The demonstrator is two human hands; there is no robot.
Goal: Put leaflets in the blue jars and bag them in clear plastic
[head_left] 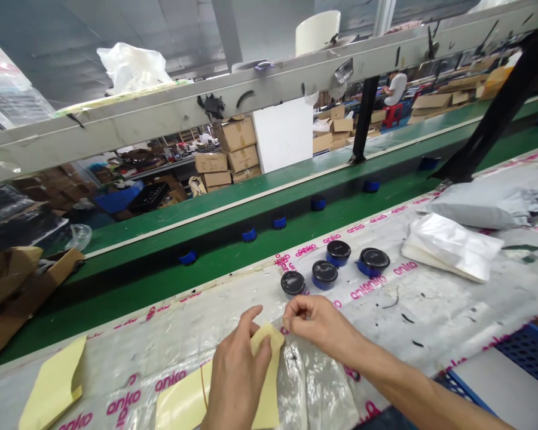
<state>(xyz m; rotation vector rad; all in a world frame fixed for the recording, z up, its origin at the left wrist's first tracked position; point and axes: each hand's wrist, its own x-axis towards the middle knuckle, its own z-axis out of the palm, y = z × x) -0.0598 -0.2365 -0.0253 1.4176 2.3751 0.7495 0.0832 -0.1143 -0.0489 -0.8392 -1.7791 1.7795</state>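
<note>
My left hand [237, 373] pinches a yellow paper sheet [269, 394] between thumb and fingers, and its upper corner bends upward. Just right of that corner, my right hand [316, 325] is closed in a pinch; whatever lies between its fingertips is too small to make out. Under my left hand lies another piece of yellow paper [183, 400] with a thin brown band across it. A clear plastic bag [323, 382] is spread below my right hand. Several round pieces with black tops and blue sides, such as this one [324, 275], stand just beyond my hands.
A green conveyor belt [138, 307] runs behind the plastic-covered table, carrying several blue round pieces [249, 235]. Folded yellow paper [51, 385] lies at left, white bags [451, 245] at right. A blue crate [529, 358] is at lower right. Overhead runs a grey beam [287, 86].
</note>
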